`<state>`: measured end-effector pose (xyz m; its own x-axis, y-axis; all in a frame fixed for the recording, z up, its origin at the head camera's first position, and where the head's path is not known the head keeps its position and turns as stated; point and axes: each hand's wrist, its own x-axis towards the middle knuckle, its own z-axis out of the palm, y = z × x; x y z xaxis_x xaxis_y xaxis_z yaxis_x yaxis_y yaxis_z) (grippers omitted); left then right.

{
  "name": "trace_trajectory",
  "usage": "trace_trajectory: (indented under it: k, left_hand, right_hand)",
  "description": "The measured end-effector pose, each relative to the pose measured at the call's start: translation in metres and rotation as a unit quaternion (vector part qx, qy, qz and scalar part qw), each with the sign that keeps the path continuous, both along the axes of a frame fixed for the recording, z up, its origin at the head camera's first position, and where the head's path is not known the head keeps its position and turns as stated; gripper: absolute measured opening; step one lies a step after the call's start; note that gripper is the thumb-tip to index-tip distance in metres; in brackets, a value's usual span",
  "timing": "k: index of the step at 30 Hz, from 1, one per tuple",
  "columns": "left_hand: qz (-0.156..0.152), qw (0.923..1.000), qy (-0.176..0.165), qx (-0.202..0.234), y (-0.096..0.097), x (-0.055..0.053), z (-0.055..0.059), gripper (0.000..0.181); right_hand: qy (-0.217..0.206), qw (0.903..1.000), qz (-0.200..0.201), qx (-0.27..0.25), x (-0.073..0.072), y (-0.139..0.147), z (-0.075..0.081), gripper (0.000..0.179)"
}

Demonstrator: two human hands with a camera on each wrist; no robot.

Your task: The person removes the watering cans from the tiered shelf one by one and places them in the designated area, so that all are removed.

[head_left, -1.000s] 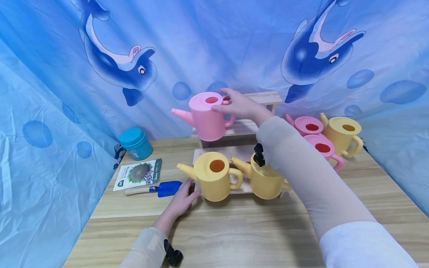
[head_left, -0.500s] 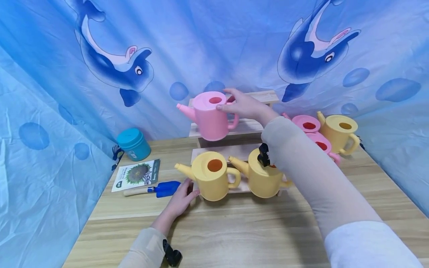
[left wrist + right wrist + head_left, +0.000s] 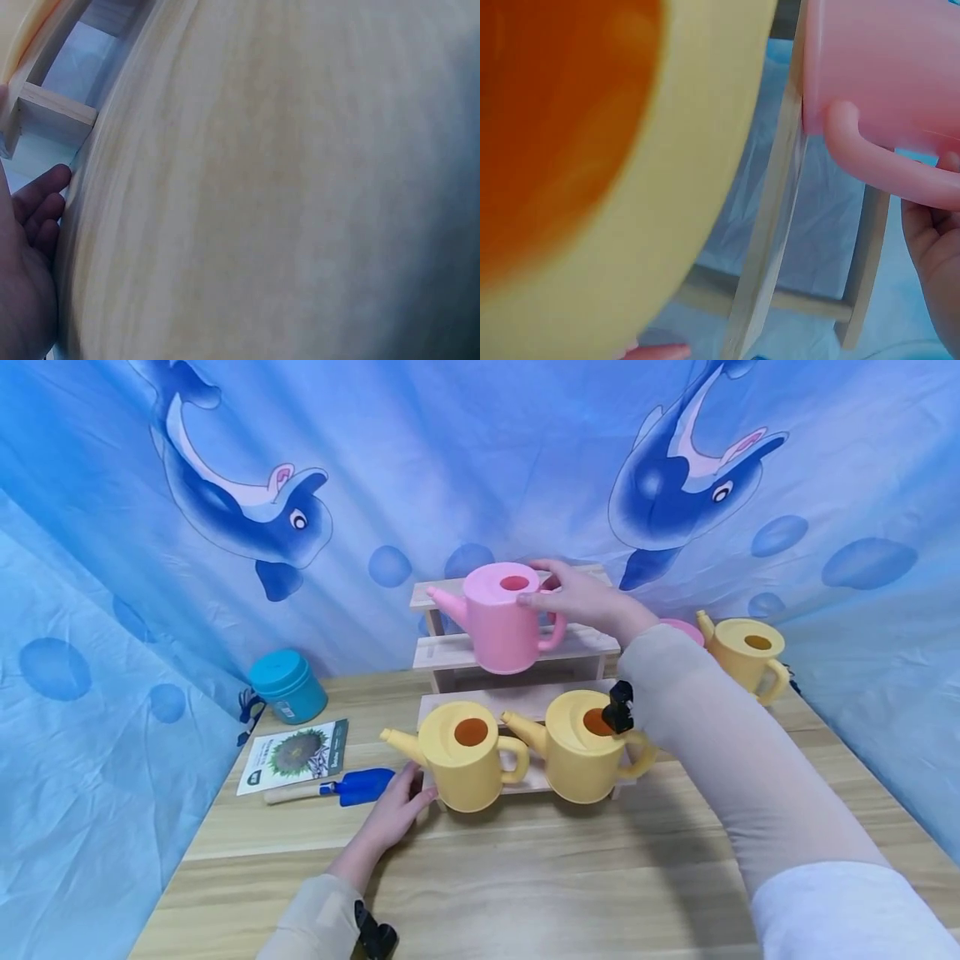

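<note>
- Turquoise tub, printed packet and blue trowel: on the table, apart from the stand; apparently outside the work.
- Left hand: at the low left end of the wooden stand, near the trowel blade; fingers loosely bent; whether it grips the stand cannot be told.
- First yellow watering can: upright on the lowest tier; placing judged done.
- Pink watering can: upright at the second tier from the top, base seemingly meeting the plank; placing judged nearly done, release outstanding.
- Second yellow watering can: upright on the lowest tier; likewise judged done.
- Right hand: grasping the pink watering can near rim and handle.
- Another pink watering can: mostly hidden by the sleeve; off the stand, probably left to shelve.
- Third yellow watering can: on the table, upright; probably also left.
</note>
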<state>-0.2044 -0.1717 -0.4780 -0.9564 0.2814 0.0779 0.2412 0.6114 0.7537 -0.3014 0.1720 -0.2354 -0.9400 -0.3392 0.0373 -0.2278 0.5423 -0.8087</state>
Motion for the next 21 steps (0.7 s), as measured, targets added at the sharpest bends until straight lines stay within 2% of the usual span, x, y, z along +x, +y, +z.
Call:
trace_trajectory:
  k: [5,13,21]
  left_hand:
    - [-0.002,1.0,0.004,0.001,0.0,-0.001,0.0,0.058]
    - [-0.004,0.9999,0.011,0.005,0.0,-0.001,0.0,0.058]
    - [-0.003,0.9998,0.016,0.006,0.0,-0.001,-0.002,0.059]
  right_hand:
    - [-0.011,0.9998,-0.013,-0.004,0.002,0.018,-0.002,0.081]
    - [-0.005,0.9988,-0.039,0.028,0.012,0.052,-0.003,0.085]
    - [-0.002,0.9969,-0.079,-0.004,0.021,0.079,-0.012,0.084]
